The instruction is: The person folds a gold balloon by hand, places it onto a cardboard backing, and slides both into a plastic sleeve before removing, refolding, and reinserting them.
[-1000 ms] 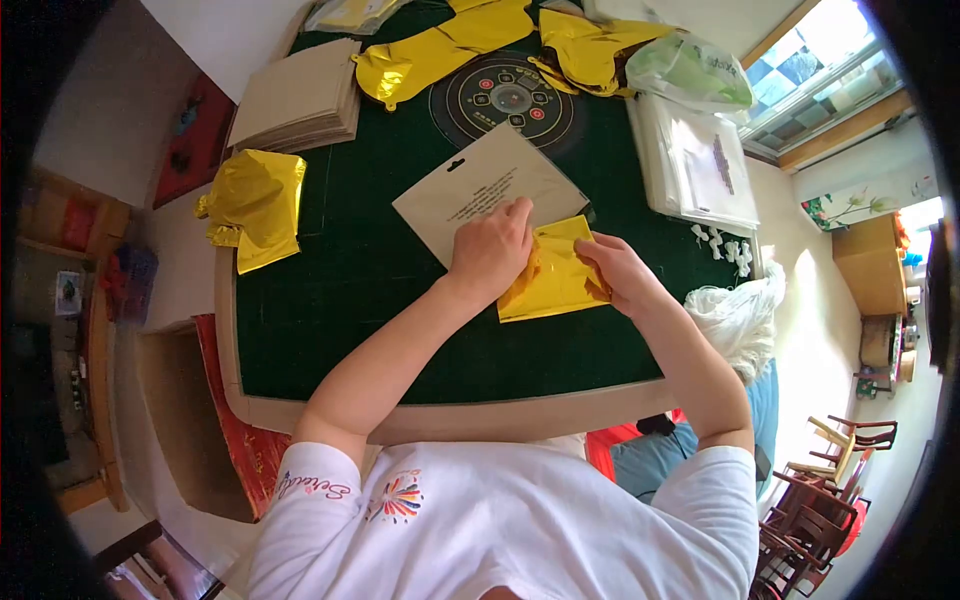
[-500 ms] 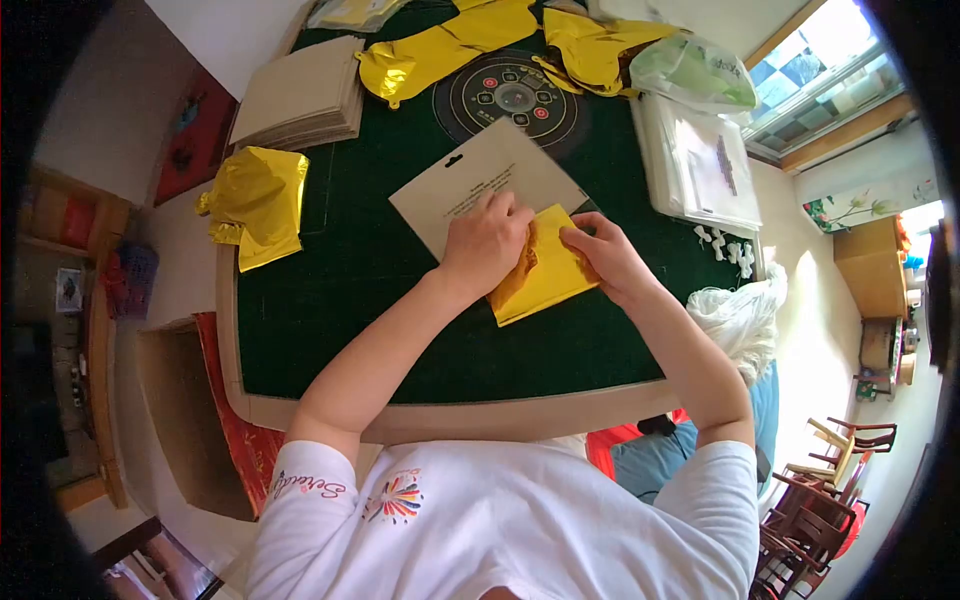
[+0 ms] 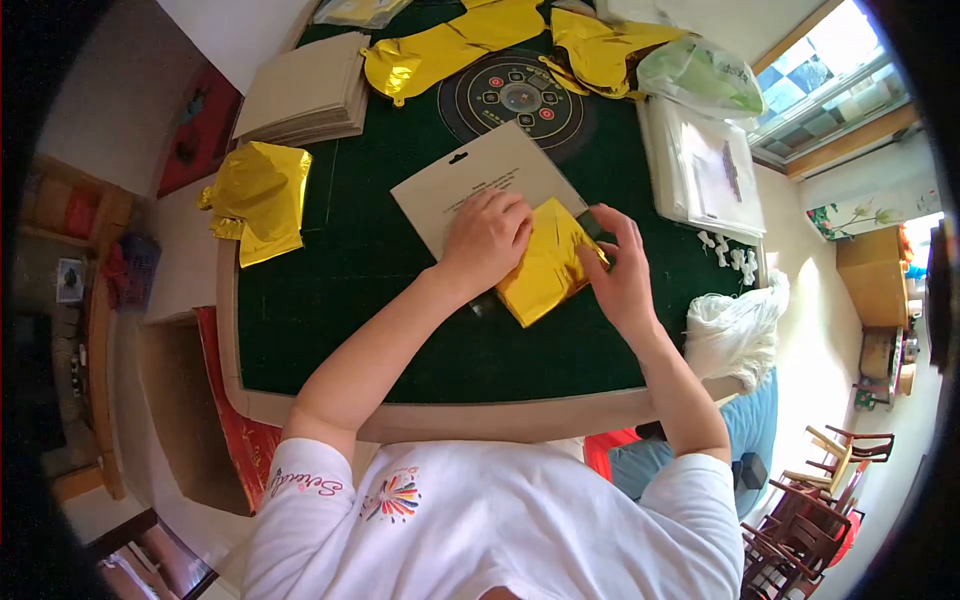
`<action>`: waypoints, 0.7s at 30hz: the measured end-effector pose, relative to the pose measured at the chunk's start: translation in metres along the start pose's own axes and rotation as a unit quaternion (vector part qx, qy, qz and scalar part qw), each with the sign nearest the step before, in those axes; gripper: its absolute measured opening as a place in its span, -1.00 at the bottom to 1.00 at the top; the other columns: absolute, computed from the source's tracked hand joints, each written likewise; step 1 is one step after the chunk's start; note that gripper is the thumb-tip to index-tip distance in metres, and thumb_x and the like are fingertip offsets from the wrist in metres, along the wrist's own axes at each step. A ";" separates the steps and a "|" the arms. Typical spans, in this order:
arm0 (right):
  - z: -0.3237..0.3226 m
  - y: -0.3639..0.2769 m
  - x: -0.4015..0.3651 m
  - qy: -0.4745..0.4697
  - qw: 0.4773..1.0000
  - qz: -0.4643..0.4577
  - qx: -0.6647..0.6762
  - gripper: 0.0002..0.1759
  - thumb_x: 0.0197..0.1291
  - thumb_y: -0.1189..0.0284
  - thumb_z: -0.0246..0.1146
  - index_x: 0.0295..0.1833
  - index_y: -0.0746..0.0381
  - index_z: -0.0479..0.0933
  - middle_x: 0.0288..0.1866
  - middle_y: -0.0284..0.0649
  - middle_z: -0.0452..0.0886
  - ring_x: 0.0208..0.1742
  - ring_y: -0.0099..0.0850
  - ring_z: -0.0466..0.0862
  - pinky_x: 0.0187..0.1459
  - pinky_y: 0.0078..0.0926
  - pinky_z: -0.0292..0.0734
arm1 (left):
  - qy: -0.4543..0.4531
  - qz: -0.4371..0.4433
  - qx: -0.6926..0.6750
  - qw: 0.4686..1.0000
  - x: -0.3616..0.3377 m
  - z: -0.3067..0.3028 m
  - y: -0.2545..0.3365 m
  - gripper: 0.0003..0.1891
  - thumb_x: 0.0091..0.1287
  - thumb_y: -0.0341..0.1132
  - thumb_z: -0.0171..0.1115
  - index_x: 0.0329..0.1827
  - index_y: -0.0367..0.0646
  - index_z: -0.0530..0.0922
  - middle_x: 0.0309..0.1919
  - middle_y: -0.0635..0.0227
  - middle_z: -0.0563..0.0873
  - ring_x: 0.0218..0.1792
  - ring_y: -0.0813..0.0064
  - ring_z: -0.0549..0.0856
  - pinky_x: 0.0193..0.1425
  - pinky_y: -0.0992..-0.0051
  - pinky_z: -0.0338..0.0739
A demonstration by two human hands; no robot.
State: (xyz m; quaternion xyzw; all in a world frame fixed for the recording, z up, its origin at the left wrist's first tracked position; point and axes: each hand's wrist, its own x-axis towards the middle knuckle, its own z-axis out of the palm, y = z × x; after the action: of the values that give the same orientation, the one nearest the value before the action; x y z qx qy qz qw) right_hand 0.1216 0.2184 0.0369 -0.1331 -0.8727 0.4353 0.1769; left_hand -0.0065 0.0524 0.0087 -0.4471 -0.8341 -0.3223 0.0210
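A folded, flat gold foil balloon (image 3: 546,264) lies over the lower right part of a beige card (image 3: 500,165) with a hang hole and printed text. My left hand (image 3: 487,238) has its fingers curled on the balloon's left edge, resting partly on the card. At the balloon's right edge is my right hand (image 3: 622,270), thumb and forefinger spread apart, the thumb by the creased foil. The fingertips of my left hand are partly hidden.
A stack of beige cards (image 3: 302,88) sits at the back left, above a gold foil piece (image 3: 275,200). More gold foil (image 3: 455,50) lies behind the round control panel (image 3: 520,100). Clear plastic bags (image 3: 700,170), small white pieces (image 3: 738,258) and white string (image 3: 735,330) line the right side.
My right hand has loosened its pinch, spreading thumb and forefinger at the balloon's edge. The balloon now lies flatter and more folded, its shiny face showing. My left hand has barely moved.
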 end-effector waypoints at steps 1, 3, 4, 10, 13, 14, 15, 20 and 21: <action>-0.009 -0.003 -0.006 -0.002 1.000 -0.001 -0.001 -0.48 0.15 0.59 0.35 0.24 0.22 0.41 0.25 -0.12 0.47 0.27 -0.28 0.51 0.18 -0.35 0.53 | -0.002 0.004 -0.002 1.000 0.000 0.001 -0.001 -0.85 0.30 -0.38 0.26 -0.11 -0.17 0.58 0.06 0.21 0.63 0.17 0.16 0.57 0.31 0.19 0.42; -0.022 -0.003 -0.017 -0.094 0.983 -0.126 -0.097 -0.44 0.02 0.59 0.44 0.18 0.21 0.46 0.28 -0.07 0.45 0.27 -0.15 0.50 0.23 -0.26 0.49 | -0.009 0.005 -0.008 1.000 0.001 0.000 -0.003 -0.86 0.30 -0.38 0.26 -0.11 -0.16 0.58 0.07 0.19 0.64 0.19 0.16 0.57 0.33 0.18 0.40; -0.023 -0.003 -0.022 -0.101 0.977 -0.144 -0.124 -0.39 -0.08 0.55 0.50 0.16 0.16 0.50 0.29 -0.08 0.43 0.29 -0.07 0.46 0.28 -0.21 0.44 | -0.018 0.007 -0.014 1.000 0.001 -0.001 -0.004 -0.86 0.30 -0.39 0.26 -0.11 -0.15 0.57 0.09 0.17 0.64 0.22 0.16 0.56 0.35 0.17 0.39; -0.020 -0.001 -0.028 -0.142 0.938 -0.224 -0.223 -0.45 -0.04 0.49 0.47 0.14 0.09 0.53 0.29 -0.13 0.43 0.29 -0.09 0.45 0.29 -0.10 0.40 | 0.022 0.053 -0.024 0.998 0.004 -0.001 -0.010 -0.92 0.28 -0.39 0.23 -0.21 -0.14 0.54 -0.11 0.25 0.67 0.07 0.21 0.62 0.21 0.20 0.45; -0.012 -0.001 -0.018 -0.119 0.928 -0.282 -0.215 -0.55 0.03 0.52 0.42 0.09 0.09 0.56 0.25 -0.15 0.47 0.25 -0.12 0.48 0.28 -0.08 0.40 | 0.012 0.049 -0.048 0.998 0.006 -0.003 -0.012 -0.91 0.27 -0.38 0.23 -0.21 -0.14 0.55 -0.16 0.24 0.67 0.04 0.19 0.62 0.18 0.20 0.47; -0.009 -0.002 -0.016 -0.105 0.922 -0.308 -0.209 -0.60 0.06 0.53 0.39 0.06 0.10 0.58 0.22 -0.17 0.49 0.23 -0.13 0.51 0.27 -0.08 0.40 | 0.012 0.049 -0.048 0.998 0.007 -0.005 -0.013 -0.91 0.27 -0.38 0.23 -0.21 -0.14 0.55 -0.16 0.24 0.67 0.04 0.19 0.62 0.18 0.20 0.47; -0.007 -0.002 -0.013 -0.106 0.922 -0.309 -0.209 -0.60 0.06 0.53 0.39 0.06 0.10 0.58 0.22 -0.17 0.49 0.23 -0.13 0.51 0.27 -0.08 0.40 | -0.005 0.043 -0.051 0.998 0.008 -0.007 -0.013 -0.90 0.26 -0.38 0.25 -0.20 -0.14 0.55 -0.16 0.24 0.67 0.03 0.18 0.63 0.18 0.21 0.48; 0.009 0.001 0.001 -0.061 0.907 -0.357 -0.217 -0.71 0.09 0.51 0.39 -0.04 0.15 0.59 0.08 -0.23 0.57 0.12 -0.23 0.57 0.22 -0.11 0.42 | -0.025 0.046 -0.058 0.997 0.009 -0.016 -0.011 -0.85 0.22 -0.35 0.31 -0.19 -0.15 0.56 -0.16 0.23 0.66 0.02 0.16 0.63 0.18 0.23 0.50; 0.013 0.000 0.003 -0.062 0.906 -0.358 -0.217 -0.71 0.09 0.51 0.39 -0.04 0.15 0.59 0.08 -0.23 0.57 0.12 -0.23 0.57 0.22 -0.11 0.42 | -0.038 0.059 -0.079 0.994 0.009 -0.023 -0.009 -0.83 0.22 -0.34 0.32 -0.18 -0.15 0.57 -0.14 0.22 0.66 0.01 0.16 0.63 0.17 0.24 0.51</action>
State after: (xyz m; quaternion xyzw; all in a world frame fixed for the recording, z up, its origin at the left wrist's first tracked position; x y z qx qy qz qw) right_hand 0.1131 0.2102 0.0303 0.1807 -0.9437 0.1503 0.2329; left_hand -0.0245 0.0425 0.0252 -0.5077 -0.7785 -0.3679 -0.0272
